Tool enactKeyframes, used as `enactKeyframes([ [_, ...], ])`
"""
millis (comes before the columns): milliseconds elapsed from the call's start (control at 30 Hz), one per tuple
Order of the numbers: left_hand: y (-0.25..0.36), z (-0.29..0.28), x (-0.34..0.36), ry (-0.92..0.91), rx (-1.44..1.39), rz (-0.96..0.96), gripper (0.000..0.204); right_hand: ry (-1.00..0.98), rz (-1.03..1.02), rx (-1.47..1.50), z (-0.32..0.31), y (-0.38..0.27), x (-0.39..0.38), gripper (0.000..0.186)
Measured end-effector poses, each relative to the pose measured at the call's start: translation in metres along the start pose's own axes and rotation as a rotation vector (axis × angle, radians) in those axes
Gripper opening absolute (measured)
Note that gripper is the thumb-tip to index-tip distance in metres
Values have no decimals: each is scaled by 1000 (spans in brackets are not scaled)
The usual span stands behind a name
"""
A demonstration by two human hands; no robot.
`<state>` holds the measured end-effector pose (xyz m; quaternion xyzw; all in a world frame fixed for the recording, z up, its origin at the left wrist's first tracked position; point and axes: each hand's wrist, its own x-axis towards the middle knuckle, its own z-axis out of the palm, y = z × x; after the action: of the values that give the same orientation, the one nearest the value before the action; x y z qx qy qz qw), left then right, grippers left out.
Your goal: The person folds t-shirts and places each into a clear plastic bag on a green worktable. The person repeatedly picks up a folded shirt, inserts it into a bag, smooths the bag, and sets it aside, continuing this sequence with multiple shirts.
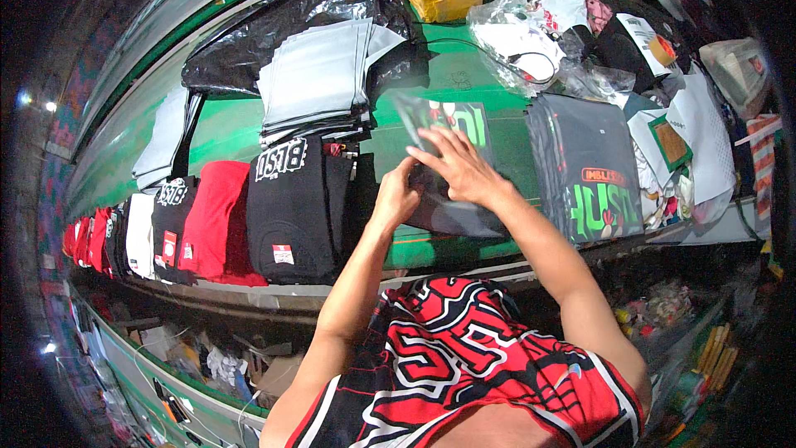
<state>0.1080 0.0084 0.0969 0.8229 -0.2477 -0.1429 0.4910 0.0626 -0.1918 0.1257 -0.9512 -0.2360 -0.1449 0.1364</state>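
Note:
A folded dark garment with a green print, in a clear plastic bag (452,212), lies on the green table (518,166) before me. My left hand (400,191) is at the bag's left edge with its fingers curled and pinched on the plastic. My right hand (460,166) rests over the bag with its fingers spread. Beside them on the right is a stack of bagged dark garments (572,158) with green and orange prints. To the left stand piles of folded black shirts (290,208) and red shirts (215,224).
Grey mailer bags (311,75), a black plastic bundle (224,58) and a yellow box (444,4) with a device on it stand behind. Loose plastic and clothing (514,38) fill the back right. White and red folded shirts (141,232) continue leftward. A cluttered shelf (224,357) runs below.

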Motion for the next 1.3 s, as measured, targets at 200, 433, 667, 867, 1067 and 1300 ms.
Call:
enactKeyframes([
  [200, 114, -94, -24, -241, 640, 304, 41, -178, -83, 41, -68, 11, 52, 41],
  [433, 127, -144, -55, 819, 290, 526, 33, 182, 548, 820, -81, 43, 6, 35],
  [667, -17, -30, -59, 246, 272, -59, 57, 28, 1203, 789, 42, 70, -106, 88],
  [867, -59, 32, -98, 121, 318, -218, 59, 93, 1067, 705, 58, 25, -180, 98],
  [1067, -63, 26, -102, 23, 246, -216, 60, 74, 1128, 665, 56, -12, -190, 74],
  [1300, -48, 42, -121, -4, 457, -144, 56, 80, 882, 149, 44, -56, -187, 47],
])
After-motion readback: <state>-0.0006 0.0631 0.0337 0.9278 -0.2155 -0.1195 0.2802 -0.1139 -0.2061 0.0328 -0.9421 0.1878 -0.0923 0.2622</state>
